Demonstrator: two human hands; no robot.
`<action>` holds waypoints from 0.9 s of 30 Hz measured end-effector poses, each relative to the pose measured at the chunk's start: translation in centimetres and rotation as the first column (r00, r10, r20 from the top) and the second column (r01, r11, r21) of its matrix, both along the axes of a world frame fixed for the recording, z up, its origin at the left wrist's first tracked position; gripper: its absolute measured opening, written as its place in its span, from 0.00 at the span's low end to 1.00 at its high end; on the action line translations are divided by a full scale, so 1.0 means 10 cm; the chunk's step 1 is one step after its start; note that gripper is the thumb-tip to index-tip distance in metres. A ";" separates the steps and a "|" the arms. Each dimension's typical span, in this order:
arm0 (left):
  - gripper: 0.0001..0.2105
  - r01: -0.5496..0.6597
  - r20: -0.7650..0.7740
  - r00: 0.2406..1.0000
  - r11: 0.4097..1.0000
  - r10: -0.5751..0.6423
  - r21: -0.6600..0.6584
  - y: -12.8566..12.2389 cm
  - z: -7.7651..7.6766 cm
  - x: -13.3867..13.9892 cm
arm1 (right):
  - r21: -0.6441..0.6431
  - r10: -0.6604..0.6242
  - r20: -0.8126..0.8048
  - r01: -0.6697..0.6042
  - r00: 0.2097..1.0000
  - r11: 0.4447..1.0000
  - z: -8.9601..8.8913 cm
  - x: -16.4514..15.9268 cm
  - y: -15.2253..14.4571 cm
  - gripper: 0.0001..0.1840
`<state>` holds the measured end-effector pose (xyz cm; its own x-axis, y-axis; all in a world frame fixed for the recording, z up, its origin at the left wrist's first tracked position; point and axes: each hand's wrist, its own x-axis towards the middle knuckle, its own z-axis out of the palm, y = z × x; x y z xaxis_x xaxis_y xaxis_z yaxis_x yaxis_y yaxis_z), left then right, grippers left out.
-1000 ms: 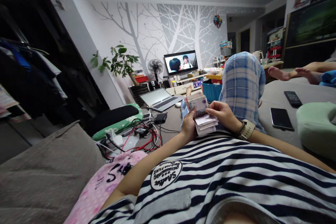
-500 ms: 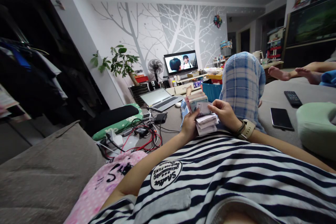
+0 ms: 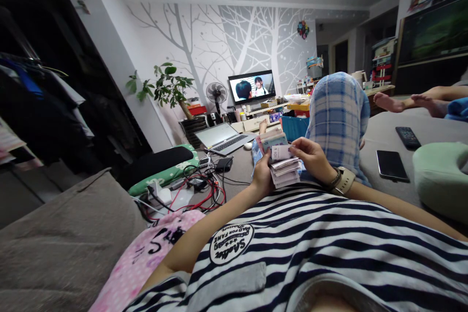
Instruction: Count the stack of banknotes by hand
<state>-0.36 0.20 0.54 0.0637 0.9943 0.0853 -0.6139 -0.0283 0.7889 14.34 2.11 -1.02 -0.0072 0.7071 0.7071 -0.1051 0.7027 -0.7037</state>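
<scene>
A thick stack of banknotes (image 3: pixel 285 168) is held above my lap. My left hand (image 3: pixel 262 176) is closed around its left side, with the thumb on top. Pinkish and bluish-green notes fan out at the far end, while whitish folded ends hang toward my belly. On top lies a pale banknote (image 3: pixel 281 152); my right hand (image 3: pixel 311 157), wearing a pale watch, pinches its right edge between thumb and fingers. The lower fingers of my left hand are hidden behind the stack.
Tangled cables (image 3: pixel 208 187) and an open laptop (image 3: pixel 224 139) lie to the left. On the right are a phone (image 3: pixel 392 165), a remote (image 3: pixel 407 137) and a green neck pillow (image 3: pixel 438 175). My raised knee (image 3: pixel 338 117) stands beyond my right hand. Another person's feet (image 3: pixel 391 101) rest at far right.
The pale note on top now lies flatter and shows more of its printed face. The stack and my left hand have shifted slightly left; my right hand stays nearly in place.
</scene>
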 end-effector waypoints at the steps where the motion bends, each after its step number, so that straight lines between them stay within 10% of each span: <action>1: 0.13 0.002 -0.004 1.000 1.000 -0.002 0.004 0.00 0.00 0.00 | 0.002 -0.004 0.003 0.004 1.000 1.000 0.00 0.00 0.00 0.25; 27: 0.12 0.050 0.027 0.998 0.995 -0.053 0.082 0.04 -0.08 0.00 | -0.096 -0.016 0.062 0.022 0.998 0.995 -0.04 0.00 0.03 0.29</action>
